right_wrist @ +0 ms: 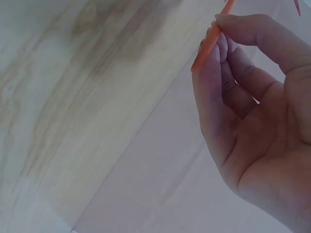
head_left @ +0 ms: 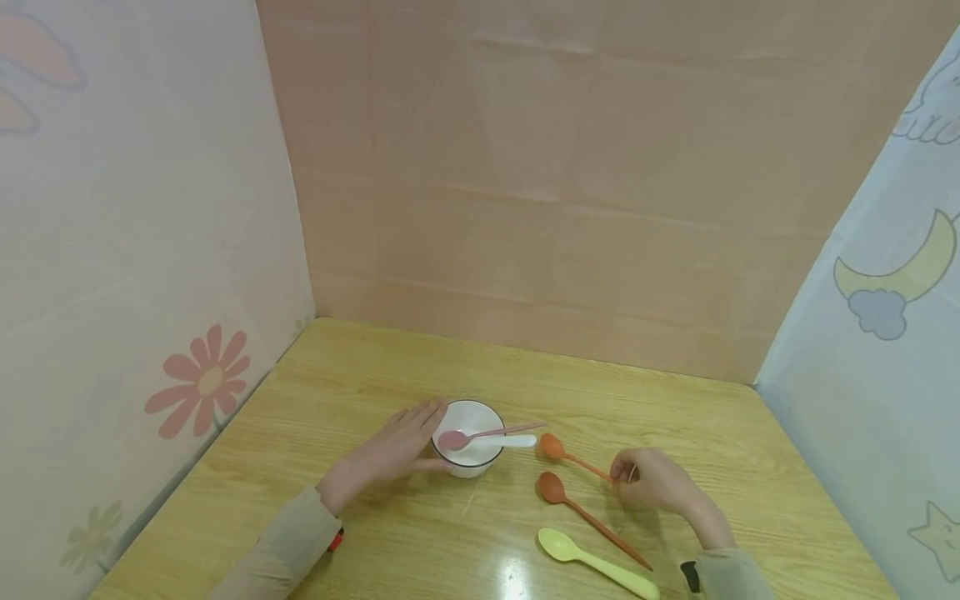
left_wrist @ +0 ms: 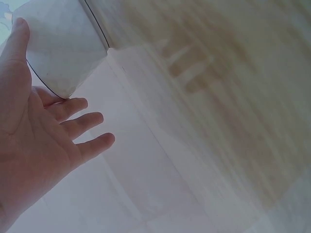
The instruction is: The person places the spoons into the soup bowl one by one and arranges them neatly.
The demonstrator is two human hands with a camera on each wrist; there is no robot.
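on my feed, the right hand [head_left: 656, 481] pinches the handle end of the light orange spoon [head_left: 555, 447] between thumb and fingertips, right of the bowl; i can't tell whether the spoon's head is clear of the table [head_left: 375, 367]. the left hand [head_left: 401, 442] is spread, its fairly straight fingers and thumb touching the side of the white dark-rimmed bowl [head_left: 468, 472] without curling round it. that worries me a little: with such a light touch, a knock on a jutting handle could slide or tip the bowl. the grip at the very end of the orange handle could also let that spoon swivel, and its head sits close enough to the 2 overhanging handles to catch on them. the bowl holds 2 spoons, a pink spoon [head_left: 453, 440] and a white spoon [head_left: 519, 441], heads inside, handles out over the right rim. outside it, i count 2 more on the table nearer me, a dark orange spoon [head_left: 555, 490] and a yellow spoon [head_left: 600, 566].
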